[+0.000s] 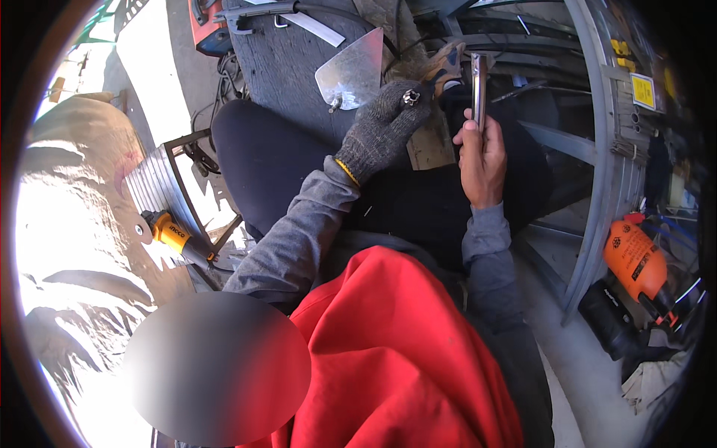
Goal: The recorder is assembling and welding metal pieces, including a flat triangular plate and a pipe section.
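A grey knitted work glove with a yellow cuff edge covers my left hand [382,125]. Its fingers are curled, and a small shiny ring-shaped metal piece [411,97] shows at the thumb and forefinger. My bare right hand [482,160] grips the lower end of a slim, shiny rectangular object [479,82] standing upright and seen edge-on; I cannot tell its exact kind. Just beyond my left hand lies a silvery angular plate [355,71], with a small bolt-like metal fitting [336,103] at its near edge. Both forearms, in grey sleeves, reach over my bent legs.
A dark wooden board [272,63] lies ahead, near a red machine [209,30] and cables. To the left is a yellow-and-black angle grinder [173,235]. On the right stand a grey metal frame [590,149], an orange spray bottle [635,257] and a black cylinder [609,317].
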The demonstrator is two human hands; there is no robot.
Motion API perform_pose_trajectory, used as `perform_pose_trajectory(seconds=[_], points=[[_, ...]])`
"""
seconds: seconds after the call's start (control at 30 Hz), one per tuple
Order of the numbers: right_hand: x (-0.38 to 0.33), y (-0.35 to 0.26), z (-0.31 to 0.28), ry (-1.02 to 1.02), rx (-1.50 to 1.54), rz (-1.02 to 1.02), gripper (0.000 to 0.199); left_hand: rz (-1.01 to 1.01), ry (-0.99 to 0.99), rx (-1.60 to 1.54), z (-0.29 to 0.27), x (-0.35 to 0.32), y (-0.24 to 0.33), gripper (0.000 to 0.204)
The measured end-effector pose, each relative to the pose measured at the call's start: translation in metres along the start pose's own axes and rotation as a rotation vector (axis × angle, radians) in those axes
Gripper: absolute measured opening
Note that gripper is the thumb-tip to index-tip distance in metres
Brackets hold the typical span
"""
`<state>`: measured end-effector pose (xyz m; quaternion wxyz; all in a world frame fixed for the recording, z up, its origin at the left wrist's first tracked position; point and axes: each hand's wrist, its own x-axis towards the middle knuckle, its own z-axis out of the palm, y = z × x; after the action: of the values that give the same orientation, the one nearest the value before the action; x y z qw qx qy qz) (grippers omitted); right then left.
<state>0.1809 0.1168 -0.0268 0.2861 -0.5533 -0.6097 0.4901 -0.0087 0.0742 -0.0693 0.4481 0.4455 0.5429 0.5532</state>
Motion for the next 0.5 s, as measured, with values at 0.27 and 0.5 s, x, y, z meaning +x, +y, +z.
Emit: perform_pose_trajectory(seconds=[0.27, 0.5], points=[[-0.048, -0.037, -0.016, -0.012, -0.288, -0.138, 0.038, -0.06, -0.042, 0.191, 0.009, 0.003, 0.003, 0.031], [-0.047, -0.046, -0.008, -0.143, -0.224, -0.058, 0.036, -0.063, 0.049, 0.468, 0.009, -0.002, 0.002, 0.03]])
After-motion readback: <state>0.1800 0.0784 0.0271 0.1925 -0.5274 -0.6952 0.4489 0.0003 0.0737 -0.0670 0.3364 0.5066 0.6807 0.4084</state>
